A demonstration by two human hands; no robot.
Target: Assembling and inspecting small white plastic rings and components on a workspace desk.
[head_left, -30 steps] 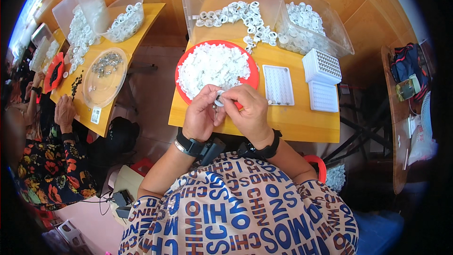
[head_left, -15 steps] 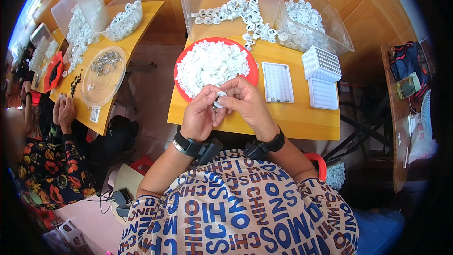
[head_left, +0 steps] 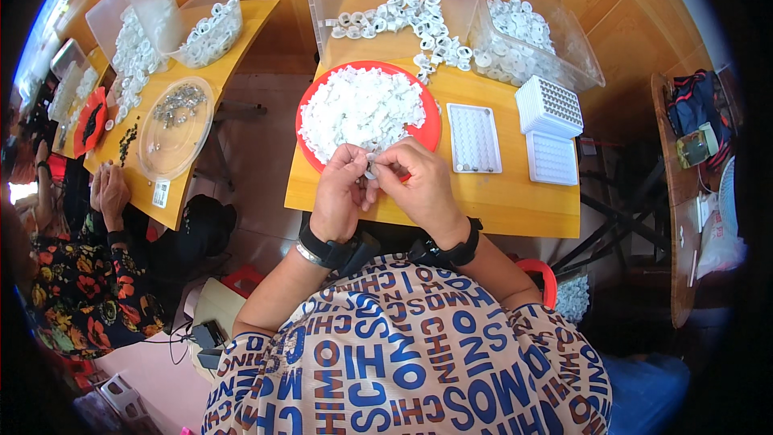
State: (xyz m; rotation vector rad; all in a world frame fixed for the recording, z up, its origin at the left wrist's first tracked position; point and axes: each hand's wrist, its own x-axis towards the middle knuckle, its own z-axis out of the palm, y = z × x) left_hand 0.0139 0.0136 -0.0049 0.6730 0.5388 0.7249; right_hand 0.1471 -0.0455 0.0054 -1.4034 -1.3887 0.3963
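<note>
At the near edge of the red tray [head_left: 433, 118], both hands met on one small white part [head_left: 371, 167]. Left hand [head_left: 338, 193]: fingers curled in, thumb and forefinger pinching the part from its left. Right hand [head_left: 417, 185]: half curled, thumb and fingertip closed on it from the right. Neither had let go. Fingers hid most of the part; couldn't tell its orientation. Two-sided pinch looked chosen for fine control.

White plastic pieces [head_left: 362, 109] were heaped in the red tray, probably for short reach. Right of the red tray lay a shallow white tray [head_left: 473, 137], few small round pieces [head_left: 474, 169] along its near end. Farther right, stacked white trays [head_left: 550, 110], likely piled to save table space. Behind the red tray, white ring-shaped parts [head_left: 394, 18] sat loose.
</note>
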